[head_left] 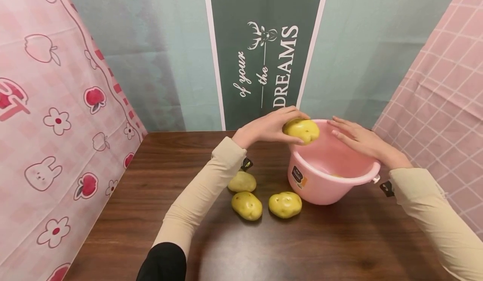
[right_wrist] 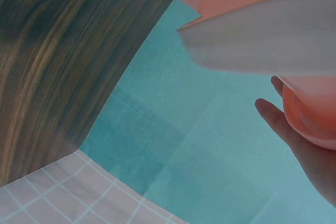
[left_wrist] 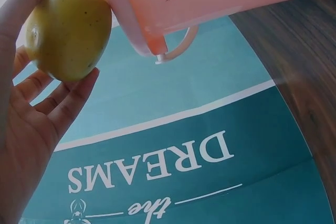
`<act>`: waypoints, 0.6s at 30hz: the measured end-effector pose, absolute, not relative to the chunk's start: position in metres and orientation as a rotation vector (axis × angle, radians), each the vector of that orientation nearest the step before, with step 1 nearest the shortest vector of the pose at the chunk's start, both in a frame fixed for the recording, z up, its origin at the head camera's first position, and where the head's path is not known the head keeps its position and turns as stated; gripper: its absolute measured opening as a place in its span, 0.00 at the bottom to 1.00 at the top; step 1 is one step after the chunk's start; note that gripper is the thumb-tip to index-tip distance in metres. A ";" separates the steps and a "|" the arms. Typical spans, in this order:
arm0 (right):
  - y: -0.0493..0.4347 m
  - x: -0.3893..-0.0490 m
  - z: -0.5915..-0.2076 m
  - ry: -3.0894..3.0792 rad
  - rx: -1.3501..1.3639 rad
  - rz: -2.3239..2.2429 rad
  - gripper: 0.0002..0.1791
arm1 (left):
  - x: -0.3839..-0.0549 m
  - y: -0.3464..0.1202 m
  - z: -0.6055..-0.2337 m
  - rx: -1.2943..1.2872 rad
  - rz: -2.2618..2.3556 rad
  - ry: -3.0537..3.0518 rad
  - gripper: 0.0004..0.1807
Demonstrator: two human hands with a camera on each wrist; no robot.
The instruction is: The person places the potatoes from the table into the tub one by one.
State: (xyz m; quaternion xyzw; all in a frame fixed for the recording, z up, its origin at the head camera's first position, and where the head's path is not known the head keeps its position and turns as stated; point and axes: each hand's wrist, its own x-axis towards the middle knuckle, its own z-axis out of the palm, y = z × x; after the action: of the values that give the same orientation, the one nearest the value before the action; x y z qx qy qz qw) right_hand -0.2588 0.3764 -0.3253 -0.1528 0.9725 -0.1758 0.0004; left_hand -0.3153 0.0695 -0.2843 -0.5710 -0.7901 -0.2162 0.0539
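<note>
My left hand [head_left: 271, 126] grips a yellow potato [head_left: 303, 131], held up at the left part of a pink bucket's [head_left: 320, 188] rim. The same potato [left_wrist: 71, 30] shows between thumb and fingers in the left wrist view. My right hand [head_left: 362, 140] holds the bucket's far right rim, thumb on the inner side and fingers outside. Two fingers [right_wrist: 275, 121] show past the rim in the right wrist view. Inside the bucket, a sliver of something yellow [head_left: 337, 176] peeks above the near rim; most of it is hidden.
Left of the bucket, three more potatoes lie on the dark wooden table [head_left: 170, 230]: a paler one [head_left: 242, 182] behind, one [head_left: 247, 206] in front and one [head_left: 285, 205] nearest the bucket. Printed cloths hang behind [head_left: 162, 63] and at both sides.
</note>
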 end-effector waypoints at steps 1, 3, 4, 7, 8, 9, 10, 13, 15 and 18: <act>0.376 -0.259 -0.325 3.054 -0.479 -0.555 0.30 | -0.315 0.070 -0.284 -1.738 -0.649 -2.398 0.35; 0.376 -0.259 -0.324 3.056 -0.484 -0.556 0.30 | -0.315 0.071 -0.283 -1.744 -0.639 -2.396 0.35; 0.376 -0.258 -0.324 3.056 -0.489 -0.553 0.30 | -0.315 0.072 -0.283 -1.746 -0.634 -2.393 0.35; 0.376 -0.258 -0.323 3.060 -0.509 -0.555 0.29 | -0.315 0.073 -0.282 -1.751 -0.626 -2.391 0.34; 0.376 -0.258 -0.323 3.059 -0.511 -0.553 0.29 | -0.315 0.073 -0.281 -1.752 -0.628 -2.392 0.34; 0.376 -0.258 -0.323 3.058 -0.511 -0.553 0.29 | -0.314 0.073 -0.281 -1.754 -0.633 -2.393 0.34; 0.376 -0.258 -0.323 3.058 -0.507 -0.554 0.29 | -0.314 0.074 -0.281 -1.757 -0.636 -2.394 0.34; 0.376 -0.259 -0.323 3.055 -0.489 -0.558 0.30 | -0.314 0.075 -0.281 -1.770 -0.649 -2.393 0.34; 0.376 -0.260 -0.324 3.054 -0.483 -0.560 0.30 | -0.314 0.077 -0.281 -1.777 -0.649 -2.389 0.33; 0.376 -0.260 -0.324 3.054 -0.476 -0.562 0.30 | -0.314 0.079 -0.281 -1.784 -0.639 -2.386 0.33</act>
State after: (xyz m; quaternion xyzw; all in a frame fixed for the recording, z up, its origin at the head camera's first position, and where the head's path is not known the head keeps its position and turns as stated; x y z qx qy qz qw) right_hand -0.2601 0.3762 -0.3243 -0.1516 0.9721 -0.1788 0.0000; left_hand -0.3140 0.0785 -0.2815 -0.5849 -0.7821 -0.2095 0.0475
